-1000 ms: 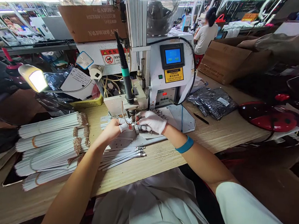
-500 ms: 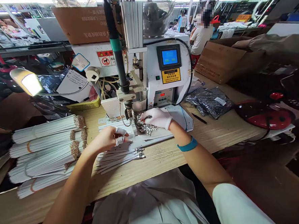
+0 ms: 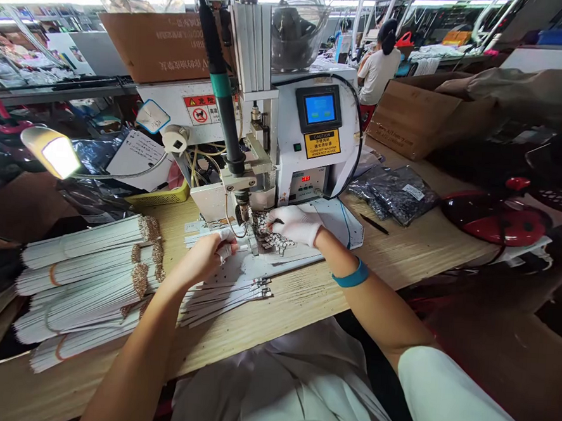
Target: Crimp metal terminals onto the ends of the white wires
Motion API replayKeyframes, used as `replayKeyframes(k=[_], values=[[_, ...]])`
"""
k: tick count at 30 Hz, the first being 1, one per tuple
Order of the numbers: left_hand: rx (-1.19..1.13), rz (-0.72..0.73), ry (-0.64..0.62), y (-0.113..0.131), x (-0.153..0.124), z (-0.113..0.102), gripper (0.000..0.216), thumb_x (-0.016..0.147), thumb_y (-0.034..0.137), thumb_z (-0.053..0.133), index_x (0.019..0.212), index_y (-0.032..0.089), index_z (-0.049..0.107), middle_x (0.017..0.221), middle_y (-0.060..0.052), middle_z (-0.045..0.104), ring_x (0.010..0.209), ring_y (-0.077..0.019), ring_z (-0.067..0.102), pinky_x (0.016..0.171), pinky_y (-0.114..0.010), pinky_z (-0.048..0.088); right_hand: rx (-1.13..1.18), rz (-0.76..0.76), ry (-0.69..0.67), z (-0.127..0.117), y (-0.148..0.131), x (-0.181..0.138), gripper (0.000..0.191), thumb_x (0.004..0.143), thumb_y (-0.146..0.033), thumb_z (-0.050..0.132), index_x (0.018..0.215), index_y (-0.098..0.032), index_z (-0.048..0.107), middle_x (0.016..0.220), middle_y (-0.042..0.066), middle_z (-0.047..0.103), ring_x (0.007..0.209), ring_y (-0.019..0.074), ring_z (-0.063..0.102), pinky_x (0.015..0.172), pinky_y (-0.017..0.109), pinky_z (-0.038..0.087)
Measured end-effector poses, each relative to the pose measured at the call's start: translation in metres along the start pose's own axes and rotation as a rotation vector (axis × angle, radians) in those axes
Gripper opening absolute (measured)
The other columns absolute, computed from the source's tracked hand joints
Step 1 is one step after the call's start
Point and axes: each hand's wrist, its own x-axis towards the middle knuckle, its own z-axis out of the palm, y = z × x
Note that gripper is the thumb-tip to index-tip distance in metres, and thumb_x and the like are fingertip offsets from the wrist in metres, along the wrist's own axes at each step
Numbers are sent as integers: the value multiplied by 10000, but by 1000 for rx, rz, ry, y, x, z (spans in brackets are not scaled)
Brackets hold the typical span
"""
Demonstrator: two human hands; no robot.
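My left hand [image 3: 208, 253], bare with white tape on its fingertips, is closed in a pinch on a thin white cable end just left of the machine's head [image 3: 241, 203]. My right hand [image 3: 297, 225] wears a white glove and rests on a heap of small metal parts [image 3: 274, 239] on the white work plate [image 3: 337, 221], fingers curled over them; what they grip is hidden. A small stack of finished white cables [image 3: 231, 293] lies on the bench below my left hand.
Large bundles of white cables [image 3: 86, 275] lie at the left. The white bench machine [image 3: 286, 128] with a blue screen stands behind. A lit lamp [image 3: 51, 152], dark bags of parts [image 3: 396, 192], a red object [image 3: 499, 221], cardboard boxes and a seated person [image 3: 380, 64] surround the bench.
My right hand drew back from the machine head onto the heap of metal parts. My left hand pulled back toward me, then moved forward again to the head with a cable end.
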Motion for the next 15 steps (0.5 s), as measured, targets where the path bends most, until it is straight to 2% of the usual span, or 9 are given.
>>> replayKeyframes(k=[3,5,8,11,13,15], values=[[-144,-10,0,-1,0,1,143,802,297,449,755,174,505,639,11,529,576,-122,467,544,-211,346,135,4,51,-4,-3,-4,192,761,-174,520,893,-148,657,754,19,635,584,99,486,538,219,346],[-217,-4,4,0,0,1,150,799,315,467,762,172,497,640,17,511,576,-114,447,537,-204,336,204,-5,39,-4,-5,-5,261,765,-136,484,962,-155,655,802,23,646,566,87,477,522,213,350],[-267,4,1,6,-1,-1,200,787,355,498,741,161,512,644,17,504,593,-111,438,550,-202,329,303,19,-18,0,-6,-5,280,728,-77,470,906,-139,677,790,33,648,552,80,491,504,202,369],[-275,-29,5,12,-2,-2,273,764,415,528,723,149,567,630,13,523,607,-121,451,560,-207,332,536,122,-54,3,-6,-3,238,713,-130,523,910,-108,655,692,35,630,491,84,508,445,200,384],[-293,-60,22,14,-1,-2,300,740,439,549,731,143,597,631,6,546,619,-133,464,563,-212,339,667,153,-29,4,-7,-2,231,694,-174,572,896,-92,649,664,36,624,469,85,512,420,200,388],[-310,-79,53,13,0,-1,307,711,444,573,719,138,604,629,-3,559,628,-144,473,564,-218,346,705,130,51,5,-10,-1,196,649,-182,628,817,-87,659,661,33,623,479,76,509,415,186,380]])
